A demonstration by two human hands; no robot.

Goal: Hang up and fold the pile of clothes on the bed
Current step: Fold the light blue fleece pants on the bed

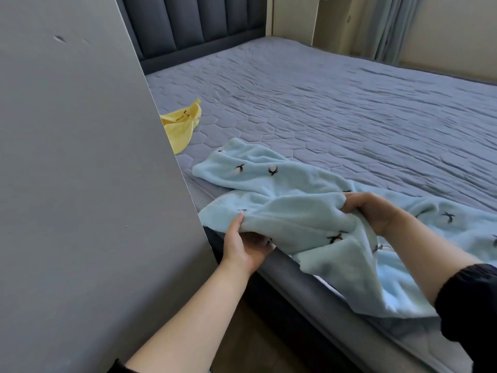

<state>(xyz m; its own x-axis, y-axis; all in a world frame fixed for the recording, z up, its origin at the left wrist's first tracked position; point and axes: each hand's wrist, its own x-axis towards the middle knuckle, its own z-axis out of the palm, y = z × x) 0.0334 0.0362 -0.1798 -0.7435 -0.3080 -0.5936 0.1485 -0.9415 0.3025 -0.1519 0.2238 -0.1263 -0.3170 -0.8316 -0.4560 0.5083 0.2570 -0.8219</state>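
My left grip [247, 246] pinches the near edge of the blue garment [290, 200], thumb on top and fingers curled under it, at the near edge of the bed [322, 103], just beside a grey panel [80, 157]. My right grip [373, 211] is closed on a bunched fold of the same garment, which lies across the bed's near side with 1 part hanging over the edge. A yellow garment [180, 125] lies well apart toward the headboard [188, 22], partly hidden by the panel.
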